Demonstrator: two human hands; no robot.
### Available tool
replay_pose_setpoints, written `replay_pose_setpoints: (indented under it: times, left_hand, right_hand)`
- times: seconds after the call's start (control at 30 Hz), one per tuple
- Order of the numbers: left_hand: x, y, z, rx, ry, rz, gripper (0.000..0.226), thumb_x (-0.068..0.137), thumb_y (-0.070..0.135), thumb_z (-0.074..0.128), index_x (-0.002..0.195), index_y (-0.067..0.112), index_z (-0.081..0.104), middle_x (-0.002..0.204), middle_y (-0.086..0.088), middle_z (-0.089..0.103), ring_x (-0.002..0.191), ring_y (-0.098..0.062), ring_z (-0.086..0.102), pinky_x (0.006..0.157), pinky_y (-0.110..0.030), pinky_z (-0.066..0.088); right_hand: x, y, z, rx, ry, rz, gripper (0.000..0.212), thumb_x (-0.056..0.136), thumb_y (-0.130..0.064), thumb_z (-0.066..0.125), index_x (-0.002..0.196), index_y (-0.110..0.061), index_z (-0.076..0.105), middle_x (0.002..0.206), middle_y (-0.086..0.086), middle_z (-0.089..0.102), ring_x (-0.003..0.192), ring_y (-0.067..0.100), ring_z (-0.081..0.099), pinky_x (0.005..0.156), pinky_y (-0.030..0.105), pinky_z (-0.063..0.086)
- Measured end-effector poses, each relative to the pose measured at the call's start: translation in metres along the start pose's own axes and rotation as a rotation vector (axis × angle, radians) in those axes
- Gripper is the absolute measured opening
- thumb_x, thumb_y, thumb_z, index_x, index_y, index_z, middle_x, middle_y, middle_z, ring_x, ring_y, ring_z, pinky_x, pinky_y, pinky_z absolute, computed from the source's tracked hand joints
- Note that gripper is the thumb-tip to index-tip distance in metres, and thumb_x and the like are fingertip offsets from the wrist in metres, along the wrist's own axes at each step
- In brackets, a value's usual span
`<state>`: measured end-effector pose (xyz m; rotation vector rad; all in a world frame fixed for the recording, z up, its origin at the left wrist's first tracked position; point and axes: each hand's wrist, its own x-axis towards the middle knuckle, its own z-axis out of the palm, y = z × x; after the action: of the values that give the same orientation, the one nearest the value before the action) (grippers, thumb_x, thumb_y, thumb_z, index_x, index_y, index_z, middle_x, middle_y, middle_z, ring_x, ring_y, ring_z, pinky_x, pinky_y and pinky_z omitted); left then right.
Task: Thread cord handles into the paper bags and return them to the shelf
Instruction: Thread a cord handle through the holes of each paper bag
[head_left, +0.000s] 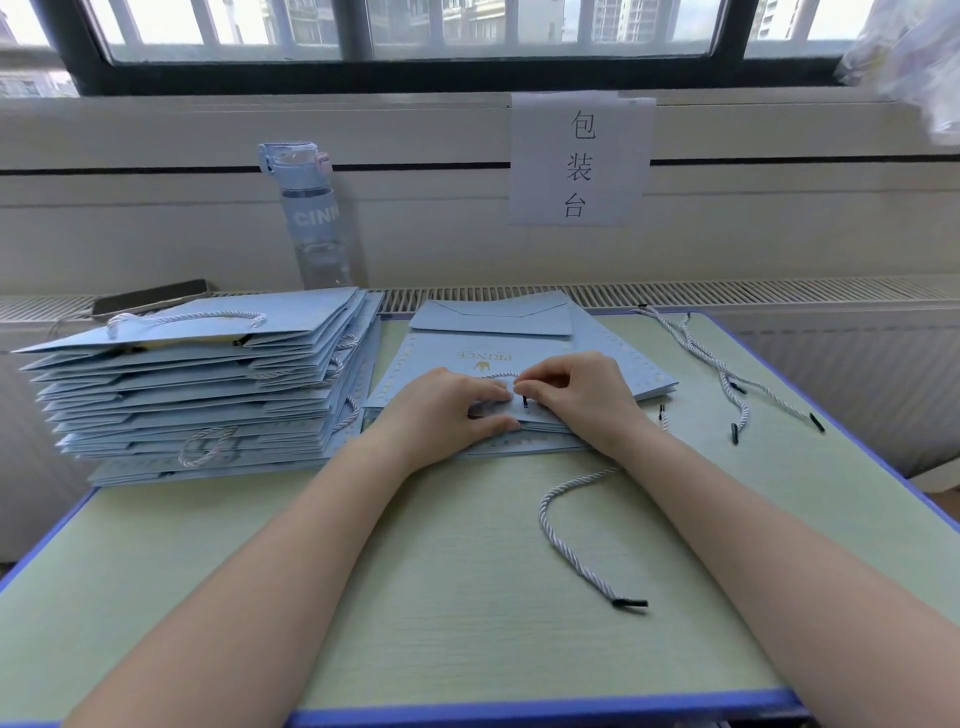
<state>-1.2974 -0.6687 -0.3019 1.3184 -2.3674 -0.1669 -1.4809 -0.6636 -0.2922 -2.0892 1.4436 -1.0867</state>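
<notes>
A flat light-blue paper bag (524, 345) with gold lettering lies in the middle of the table, on a few more flat bags. My left hand (441, 410) presses its near top edge, thumb under the flap. My right hand (576, 389) pinches a white twisted cord (501, 375) whose black tip (525, 401) points down at the bag's edge. A second cord (558, 535) trails from under my right wrist toward me across the table. On the left, a tall stack of bags (208, 384) shows fitted cord handles.
Loose cords (727, 374) with black tips lie at the right of the table (467, 623). Behind the stack, a water bottle (311, 218) and a dark phone (150, 296) rest on the radiator ledge. A paper sign (579, 161) hangs on the wall.
</notes>
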Motion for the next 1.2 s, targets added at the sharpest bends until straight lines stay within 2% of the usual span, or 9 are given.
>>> replay_pose_setpoints:
  times: [0.1,0.27,0.37,0.5,0.7,0.83,0.97,1.2]
  left_hand:
    - [-0.001,0.0,-0.001,-0.004,-0.003,-0.003,0.04,0.083,0.049,0.064,0.115,0.025,0.068,0.124,0.011,0.062,0.109,-0.013,0.061,0.093,-0.033,0.047]
    - [-0.001,0.0,-0.002,-0.04,0.006,-0.022,0.04,0.081,0.051,0.065,0.111,0.025,0.07,0.117,0.009,0.067,0.106,-0.012,0.062,0.092,-0.035,0.048]
    - [-0.002,-0.001,-0.001,-0.081,0.06,-0.049,0.035,0.079,0.05,0.068,0.102,0.025,0.074,0.103,0.007,0.072,0.099,-0.013,0.065,0.089,-0.035,0.05]
    - [-0.003,0.004,-0.004,-0.05,0.074,-0.036,0.033,0.079,0.05,0.068,0.101,0.026,0.075,0.1,0.008,0.073,0.096,-0.012,0.066,0.086,-0.032,0.05]
    - [-0.004,0.01,-0.007,-0.002,0.07,-0.016,0.034,0.08,0.051,0.066,0.102,0.026,0.074,0.105,0.01,0.071,0.1,-0.017,0.064,0.088,-0.034,0.048]
    - [-0.003,0.009,-0.005,-0.009,0.066,-0.022,0.037,0.078,0.054,0.066,0.101,0.027,0.074,0.105,0.01,0.071,0.1,-0.016,0.064,0.088,-0.034,0.048]
    - [-0.004,0.008,-0.006,-0.002,0.06,-0.026,0.038,0.077,0.056,0.065,0.101,0.027,0.074,0.105,0.01,0.071,0.1,-0.016,0.064,0.088,-0.035,0.048]
    - [-0.004,0.011,-0.009,-0.001,0.062,-0.001,0.037,0.079,0.051,0.068,0.103,0.024,0.074,0.109,0.011,0.07,0.102,-0.012,0.063,0.091,-0.029,0.046]
  right_hand:
    - [0.0,-0.001,0.001,-0.039,-0.008,-0.024,0.009,0.081,-0.017,0.071,0.087,-0.013,0.076,0.081,-0.006,0.071,0.072,-0.002,0.06,0.07,0.002,0.042]
    - [0.001,0.002,-0.007,-0.036,-0.081,-0.018,0.007,0.081,-0.016,0.071,0.086,-0.015,0.076,0.081,-0.006,0.072,0.069,-0.011,0.059,0.069,0.002,0.042]
    - [0.002,0.004,-0.01,-0.006,-0.054,-0.008,0.008,0.081,-0.014,0.072,0.087,-0.013,0.075,0.086,-0.001,0.073,0.073,-0.003,0.062,0.072,0.003,0.043]
    - [0.0,0.003,-0.004,-0.056,-0.034,-0.047,0.017,0.083,-0.014,0.07,0.099,-0.009,0.074,0.095,0.002,0.072,0.083,0.002,0.061,0.074,-0.002,0.039]
    - [0.002,0.002,-0.005,-0.054,-0.03,-0.058,0.01,0.084,-0.013,0.068,0.089,-0.009,0.075,0.084,-0.003,0.071,0.077,0.001,0.059,0.069,-0.001,0.038]
    - [0.001,0.001,-0.006,-0.026,-0.022,-0.072,0.006,0.08,-0.016,0.073,0.083,-0.012,0.076,0.078,-0.007,0.069,0.073,-0.001,0.061,0.07,0.004,0.044]
    - [0.003,0.003,-0.009,-0.052,-0.088,-0.083,0.005,0.08,-0.017,0.073,0.084,-0.015,0.076,0.073,-0.013,0.066,0.071,-0.01,0.059,0.068,0.002,0.041]
    - [0.006,0.01,-0.016,-0.076,-0.095,-0.091,0.006,0.081,-0.014,0.072,0.086,-0.015,0.075,0.076,-0.012,0.066,0.074,-0.009,0.059,0.071,0.002,0.041]
